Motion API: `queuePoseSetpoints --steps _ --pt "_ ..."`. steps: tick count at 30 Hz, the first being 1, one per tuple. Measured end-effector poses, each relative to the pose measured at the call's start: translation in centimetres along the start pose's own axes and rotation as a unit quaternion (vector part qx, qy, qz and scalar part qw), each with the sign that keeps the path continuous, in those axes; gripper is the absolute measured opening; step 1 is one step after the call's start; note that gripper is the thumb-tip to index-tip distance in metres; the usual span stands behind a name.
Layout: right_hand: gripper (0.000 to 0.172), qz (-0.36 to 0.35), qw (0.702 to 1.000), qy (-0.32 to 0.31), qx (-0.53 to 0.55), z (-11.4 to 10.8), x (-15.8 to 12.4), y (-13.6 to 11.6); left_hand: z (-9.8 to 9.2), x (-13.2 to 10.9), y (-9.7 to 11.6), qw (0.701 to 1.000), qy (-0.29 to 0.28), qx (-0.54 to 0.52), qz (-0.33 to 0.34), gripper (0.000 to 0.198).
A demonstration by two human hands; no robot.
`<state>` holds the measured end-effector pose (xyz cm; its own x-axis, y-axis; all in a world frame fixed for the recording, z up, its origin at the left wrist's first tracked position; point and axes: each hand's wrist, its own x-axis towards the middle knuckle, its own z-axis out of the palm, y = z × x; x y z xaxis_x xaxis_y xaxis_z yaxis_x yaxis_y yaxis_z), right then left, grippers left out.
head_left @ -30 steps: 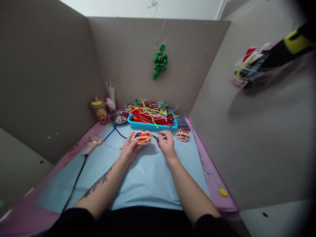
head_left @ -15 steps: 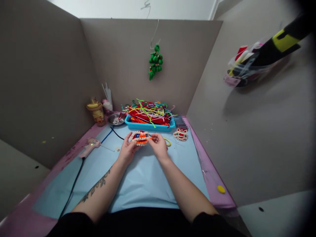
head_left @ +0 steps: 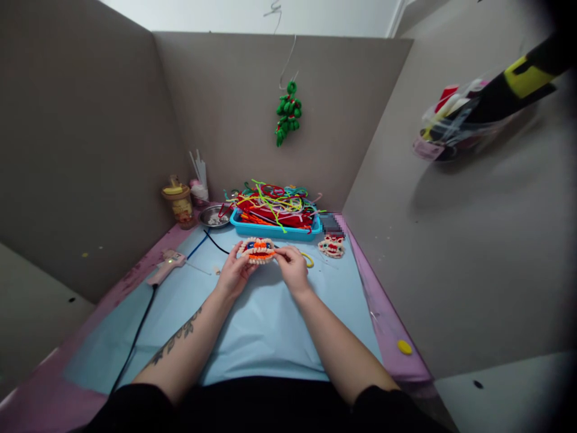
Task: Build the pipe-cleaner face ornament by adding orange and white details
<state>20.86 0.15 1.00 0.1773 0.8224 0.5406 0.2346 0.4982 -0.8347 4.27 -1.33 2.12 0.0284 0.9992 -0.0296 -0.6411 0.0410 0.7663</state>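
Between my hands, above the blue sheet, is a fuzzy lion-dance head (head_left: 259,251) in cream, orange, red and blue, made of pipe cleaners. My left hand (head_left: 234,270) grips its left side, thumb in front and fingers behind. At its right edge, my right hand (head_left: 292,269) pinches the orange mouth area with thumb and forefinger. Beyond my right hand, yellow-handled scissors (head_left: 308,260) lie partly hidden. A second lion-dance head (head_left: 331,247) in cream and red rests farther right on the sheet.
A blue tray (head_left: 274,230) heaped with coloured pipe cleaners stands at the back. Left of it are a metal dish (head_left: 215,217) and a lidded cup (head_left: 179,205). A pink glue gun (head_left: 166,268) with a black cord lies at left. A green ornament (head_left: 288,114) hangs from a wire.
The view has shifted slightly. My right thumb and forefinger have moved a little away from the lion head's front to its right edge; the left hand keeps its hold.
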Motion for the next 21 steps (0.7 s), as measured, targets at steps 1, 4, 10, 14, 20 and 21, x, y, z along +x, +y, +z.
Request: queuePoseSetpoints --steps 1,4,10,14,20,21 --pt "0.01 0.0 1.0 -0.002 -0.001 0.0 0.0 0.0 0.0 0.0 0.0 1.0 -0.002 0.0 0.001 0.054" --pt "0.009 0.007 1.0 -0.009 -0.002 0.1 0.0 0.0 0.0 0.0 0.0 1.0 -0.006 -0.002 0.003 0.054" --pt "0.007 0.032 0.999 -0.004 -0.002 0.2 0.1 0.2 0.0 0.0 0.0 1.0 -0.02 -0.003 0.005 0.054" --pt "0.007 0.097 0.995 0.0 0.031 0.4 0.3 0.7 0.0 0.0 0.0 1.0 -0.021 -0.002 0.003 0.055" --pt "0.025 0.338 0.905 -0.07 0.25 0.4 0.8 1.5 0.0 -0.1 0.2 0.999 -0.044 0.001 -0.018 0.054" --pt "0.028 0.364 0.884 -0.081 0.283 0.3 0.9 1.6 0.0 -0.2 0.3 0.998 -0.053 0.001 -0.023 0.055"
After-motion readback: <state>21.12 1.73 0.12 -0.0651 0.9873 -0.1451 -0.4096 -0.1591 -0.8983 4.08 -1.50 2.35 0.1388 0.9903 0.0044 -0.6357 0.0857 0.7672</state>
